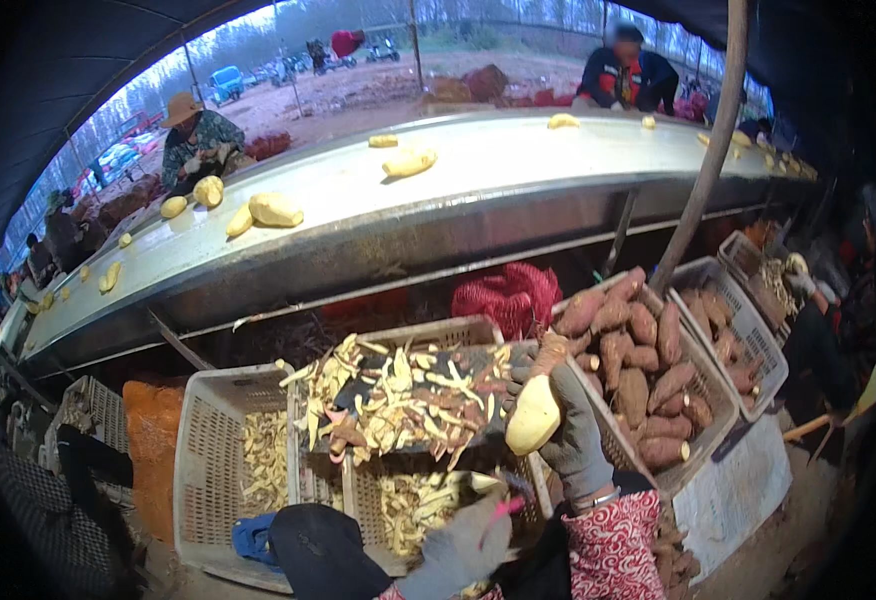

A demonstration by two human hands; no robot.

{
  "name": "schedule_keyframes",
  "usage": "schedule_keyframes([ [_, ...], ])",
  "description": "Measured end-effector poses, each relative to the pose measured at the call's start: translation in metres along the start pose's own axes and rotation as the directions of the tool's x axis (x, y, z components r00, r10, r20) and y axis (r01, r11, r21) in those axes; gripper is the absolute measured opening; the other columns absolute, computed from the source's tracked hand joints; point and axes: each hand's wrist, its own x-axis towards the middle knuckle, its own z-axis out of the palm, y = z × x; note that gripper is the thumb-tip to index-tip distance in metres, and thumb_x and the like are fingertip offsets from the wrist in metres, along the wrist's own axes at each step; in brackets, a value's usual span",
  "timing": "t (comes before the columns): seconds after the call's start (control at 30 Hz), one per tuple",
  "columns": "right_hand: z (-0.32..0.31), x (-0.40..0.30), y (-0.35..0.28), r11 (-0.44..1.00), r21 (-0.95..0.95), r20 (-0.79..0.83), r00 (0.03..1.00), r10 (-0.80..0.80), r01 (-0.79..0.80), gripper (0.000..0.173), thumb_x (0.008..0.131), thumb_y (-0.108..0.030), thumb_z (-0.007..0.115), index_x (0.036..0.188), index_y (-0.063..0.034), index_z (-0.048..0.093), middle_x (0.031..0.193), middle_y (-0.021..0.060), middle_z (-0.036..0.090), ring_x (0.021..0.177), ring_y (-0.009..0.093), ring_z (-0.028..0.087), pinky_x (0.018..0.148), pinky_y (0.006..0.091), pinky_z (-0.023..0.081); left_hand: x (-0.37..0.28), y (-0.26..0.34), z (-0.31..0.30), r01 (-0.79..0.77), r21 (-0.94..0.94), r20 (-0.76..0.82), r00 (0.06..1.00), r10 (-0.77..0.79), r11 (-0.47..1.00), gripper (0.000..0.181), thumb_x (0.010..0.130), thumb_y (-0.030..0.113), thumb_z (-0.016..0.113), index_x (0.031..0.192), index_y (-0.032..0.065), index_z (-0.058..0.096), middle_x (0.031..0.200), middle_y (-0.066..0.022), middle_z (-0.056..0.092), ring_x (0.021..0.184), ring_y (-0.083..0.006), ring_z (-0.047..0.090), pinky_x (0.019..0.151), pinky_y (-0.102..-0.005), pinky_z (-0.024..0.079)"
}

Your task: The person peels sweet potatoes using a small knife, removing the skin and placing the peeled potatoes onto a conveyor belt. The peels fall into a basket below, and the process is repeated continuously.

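Observation:
My right hand point(577, 439), in a grey glove, grips a partly peeled sweet potato point(534, 416). Its lower end is bare and pale yellow, while the upper end keeps brownish skin. Lower and to the left is my gloved left hand point(464, 544), blurred, with its fingers closed around a small tool with a pink part point(505, 510), probably a peeler. The tool's blade is not clear. Beneath the hands, peelings point(400, 397) cover a dark board laid across plastic crates. More peelings point(423, 502) lie in the crate below.
At right stands a crate point(715, 439) of unpeeled sweet potatoes point(633, 390), beside a wooden pole point(708, 161). A conveyor belt point(483, 161) carrying peeled sweet potatoes point(277, 210) runs across the front. People point(202, 139) work beyond it. A crate point(205, 450) with peelings is at left.

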Motion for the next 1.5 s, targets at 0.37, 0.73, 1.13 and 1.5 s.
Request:
schedule_keyframes([
  [0.37,-0.006,-0.005,0.007,0.99,-0.01,0.053,0.988,-0.143,0.143,0.053,0.105,-0.043,0.047,0.139,-0.0015,0.05,0.117,0.0169,0.067,0.104,0.03,0.068,0.09,0.0422,0.058,0.032,-0.006,-0.011,-0.194,-0.065,-0.396,0.905,0.153,0.979,0.042,0.093,0.011,0.062,0.133,-0.0042,0.057,0.104,-0.0237,0.068,0.091,-0.031,0.068,0.082,-0.0377,0.054],
  [0.73,-0.033,0.011,0.023,0.85,-0.265,0.151,0.89,-0.431,0.456,0.049,0.106,-0.036,0.044,0.149,-0.0152,0.034,0.14,0.0214,0.052,0.118,0.033,0.061,0.094,0.0439,0.057,0.024,0.014,0.067,-0.109,-0.577,-0.409,0.896,-0.171,0.809,0.02,0.097,0.018,0.058,0.107,0.0011,0.064,0.081,-0.0137,0.065,0.078,-0.0261,0.067,0.07,-0.0339,0.054],
  [1.13,-0.016,-0.005,0.02,0.918,-0.228,-0.003,0.942,-0.335,0.326,0.062,0.101,-0.057,0.048,0.129,-0.003,0.056,0.111,0.0098,0.066,0.1,0.023,0.065,0.086,0.0367,0.055,0.019,0.018,0.024,0.283,-0.959,0.258,0.859,-0.443,-0.01,0.039,0.104,0.027,0.048,0.136,0.0061,0.055,0.09,-0.0102,0.066,0.063,-0.0168,0.066,0.049,-0.0285,0.051],
  [1.5,-0.001,-0.042,0.043,0.868,-0.383,0.348,0.92,-0.182,0.317,0.057,0.099,-0.016,0.058,0.151,-0.0074,0.037,0.147,0.0142,0.047,0.132,0.026,0.049,0.11,0.0403,0.043,0.122,-0.019,-0.064,-0.514,-0.109,-0.634,0.695,0.339,0.851,0.036,0.095,0.015,0.059,0.128,-0.0007,0.063,0.108,-0.0231,0.069,0.094,-0.0374,0.069,0.078,-0.0397,0.056],
])
